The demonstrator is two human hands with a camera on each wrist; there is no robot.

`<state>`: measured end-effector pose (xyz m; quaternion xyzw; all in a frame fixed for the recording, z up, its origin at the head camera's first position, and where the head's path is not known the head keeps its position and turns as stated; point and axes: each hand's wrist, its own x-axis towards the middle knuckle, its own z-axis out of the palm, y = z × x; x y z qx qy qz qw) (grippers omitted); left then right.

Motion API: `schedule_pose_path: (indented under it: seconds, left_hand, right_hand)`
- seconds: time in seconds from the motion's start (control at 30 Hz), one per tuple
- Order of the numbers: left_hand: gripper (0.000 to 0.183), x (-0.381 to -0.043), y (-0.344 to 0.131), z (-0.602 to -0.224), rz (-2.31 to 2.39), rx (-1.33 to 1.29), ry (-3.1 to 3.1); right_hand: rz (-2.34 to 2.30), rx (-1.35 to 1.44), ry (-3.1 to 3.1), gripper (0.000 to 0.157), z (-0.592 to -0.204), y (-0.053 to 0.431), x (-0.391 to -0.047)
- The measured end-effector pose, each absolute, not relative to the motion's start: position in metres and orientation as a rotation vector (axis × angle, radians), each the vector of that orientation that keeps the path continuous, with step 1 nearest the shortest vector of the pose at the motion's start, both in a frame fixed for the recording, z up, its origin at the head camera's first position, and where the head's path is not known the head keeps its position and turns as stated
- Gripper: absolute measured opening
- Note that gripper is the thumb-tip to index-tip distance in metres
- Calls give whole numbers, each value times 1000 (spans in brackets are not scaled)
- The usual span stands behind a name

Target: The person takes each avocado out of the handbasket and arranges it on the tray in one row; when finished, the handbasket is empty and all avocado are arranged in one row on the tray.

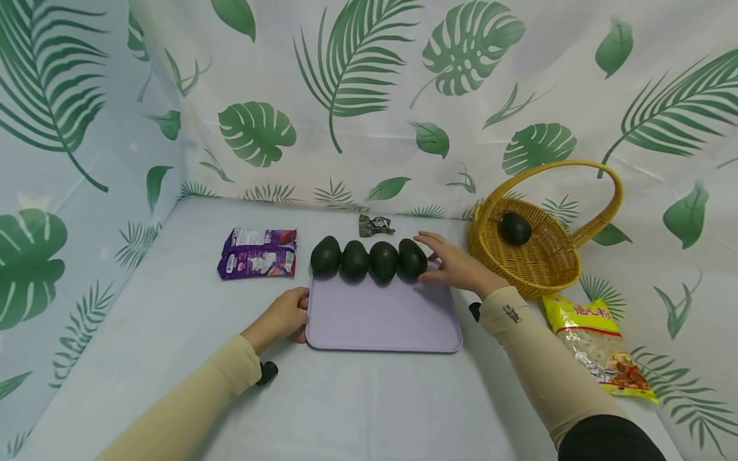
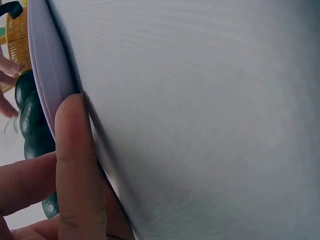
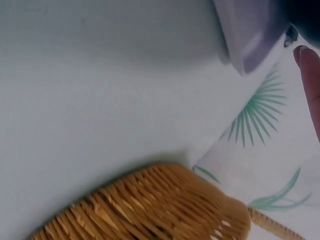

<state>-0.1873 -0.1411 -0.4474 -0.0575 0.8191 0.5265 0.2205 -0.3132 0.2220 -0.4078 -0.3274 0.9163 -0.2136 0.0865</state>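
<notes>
Four dark green avocados [image 1: 355,261] lie in a row along the far edge of a pale purple tray [image 1: 383,320]. At the tray's left edge, my left hand [image 1: 284,315] grips the rim; its fingers [image 2: 76,150] are close up in the left wrist view. My right hand [image 1: 455,264] is at the rightmost avocado [image 1: 412,259], with thumb and fingers spread about its right side. Only one fingertip [image 3: 304,57] of that hand shows in the right wrist view, beside a dark avocado [image 3: 307,20] cut off by the frame.
A yellow wicker basket [image 1: 539,272] with a tall handle stands at the right, one avocado [image 1: 515,228] inside. Near it lies a yellow pasta bag [image 1: 596,346]. A purple packet [image 1: 258,253] lies at the left, and a small dark packet [image 1: 376,225] behind the tray.
</notes>
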Motion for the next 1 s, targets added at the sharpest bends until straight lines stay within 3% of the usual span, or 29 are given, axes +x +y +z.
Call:
schedule_pose_path:
  seconds: [0.47, 0.63, 0.83, 1.0]
  left_hand:
    - [66, -185, -142, -446, 1421, -164, 2278]
    - [67, -185, -142, -446, 1430, -169, 2274]
    - [68, -185, -141, -447, 1439, -163, 2274]
    - [68, -187, -141, -447, 1436, -163, 2279]
  right_hand:
    - [-681, -955, 2830, 71, -369, 261, -313]
    - [-670, -796, 2886, 68, -350, 287, -311]
    - [-621, -651, 2963, 67, -331, 324, -314]
    - [-576, -428, 2939, 78, -322, 353, -330]
